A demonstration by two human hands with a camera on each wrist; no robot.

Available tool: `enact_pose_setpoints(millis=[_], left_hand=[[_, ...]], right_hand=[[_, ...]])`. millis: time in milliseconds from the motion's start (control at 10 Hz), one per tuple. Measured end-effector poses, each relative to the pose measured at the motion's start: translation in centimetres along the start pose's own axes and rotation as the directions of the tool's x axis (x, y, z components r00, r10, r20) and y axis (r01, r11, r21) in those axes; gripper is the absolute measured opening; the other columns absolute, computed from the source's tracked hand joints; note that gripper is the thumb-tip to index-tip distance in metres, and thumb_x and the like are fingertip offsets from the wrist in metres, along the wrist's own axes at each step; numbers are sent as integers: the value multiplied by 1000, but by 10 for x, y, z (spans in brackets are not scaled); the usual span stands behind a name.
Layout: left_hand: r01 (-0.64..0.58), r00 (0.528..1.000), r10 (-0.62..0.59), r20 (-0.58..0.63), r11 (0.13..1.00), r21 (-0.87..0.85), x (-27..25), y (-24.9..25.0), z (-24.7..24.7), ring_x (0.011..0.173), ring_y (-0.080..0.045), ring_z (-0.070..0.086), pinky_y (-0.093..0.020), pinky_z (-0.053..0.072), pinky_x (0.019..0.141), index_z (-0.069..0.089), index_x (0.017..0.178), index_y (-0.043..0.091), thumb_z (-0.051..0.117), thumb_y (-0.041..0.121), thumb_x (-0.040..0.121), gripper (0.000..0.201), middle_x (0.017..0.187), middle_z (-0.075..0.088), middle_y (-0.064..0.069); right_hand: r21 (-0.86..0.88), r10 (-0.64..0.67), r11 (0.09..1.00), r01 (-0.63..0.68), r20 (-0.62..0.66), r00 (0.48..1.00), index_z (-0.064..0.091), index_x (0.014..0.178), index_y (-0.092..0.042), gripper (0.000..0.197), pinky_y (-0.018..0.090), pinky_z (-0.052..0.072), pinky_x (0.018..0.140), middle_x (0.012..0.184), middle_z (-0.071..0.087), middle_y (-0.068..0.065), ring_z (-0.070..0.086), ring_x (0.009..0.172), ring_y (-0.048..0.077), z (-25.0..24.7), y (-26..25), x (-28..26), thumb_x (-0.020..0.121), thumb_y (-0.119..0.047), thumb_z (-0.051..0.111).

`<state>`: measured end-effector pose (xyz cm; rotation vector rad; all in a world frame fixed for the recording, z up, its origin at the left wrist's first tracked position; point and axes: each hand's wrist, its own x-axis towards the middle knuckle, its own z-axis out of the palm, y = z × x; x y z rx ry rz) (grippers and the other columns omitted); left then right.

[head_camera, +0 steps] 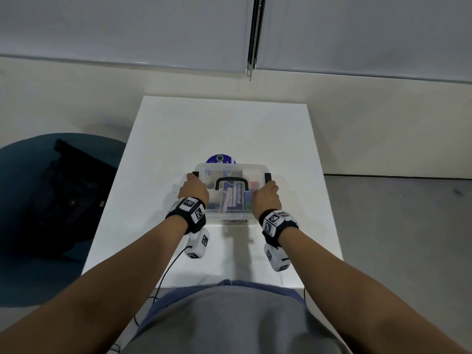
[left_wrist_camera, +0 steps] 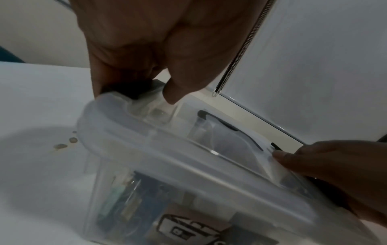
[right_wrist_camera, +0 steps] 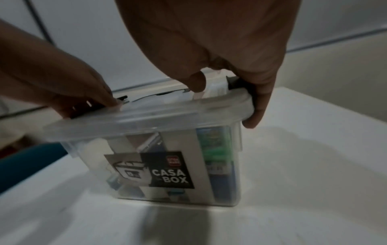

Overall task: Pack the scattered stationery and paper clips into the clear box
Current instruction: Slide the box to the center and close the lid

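Your clear box (head_camera: 231, 213) sits lidded near the middle of the white tabletop (head_camera: 178, 129), with a black handle (head_camera: 232, 182) on the lid and stationery packed inside. Your left hand (head_camera: 193, 189) has its grip curled on the left latch; your right hand (head_camera: 266, 197) clasps the right one. Only the right wrist view shows the "CASA BOX" label (right_wrist_camera: 154, 169). A blue disc (head_camera: 220, 158) lies just behind the box, partly hidden.
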<state>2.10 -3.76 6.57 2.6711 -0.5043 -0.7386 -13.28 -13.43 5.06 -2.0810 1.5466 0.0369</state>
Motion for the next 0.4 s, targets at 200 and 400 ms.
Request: enact_pose_setpoints(millis=[200,400], left_hand=[[-23,999,23,24,1000,-12,1,-3,-6,109,-40,59,-44,46,85,36,128,1,48,22,98,39,122,58,-24],[-66,996,74,41,983,-172,-4,-31,6,99,-31,63,-44,51,88,27,141,16,39,31,98,47,118,63,-12]], right_hand=[[36,-35,999,34,24,999,20,144,2,63,41,49,73,136,41,20,61,103,40,-7,9,-1,100,-41,38],[174,-11,985,2,52,999,-3,154,-13,75,41,52,81,149,32,17,61,110,37,-14,20,-16,99,-52,29]])
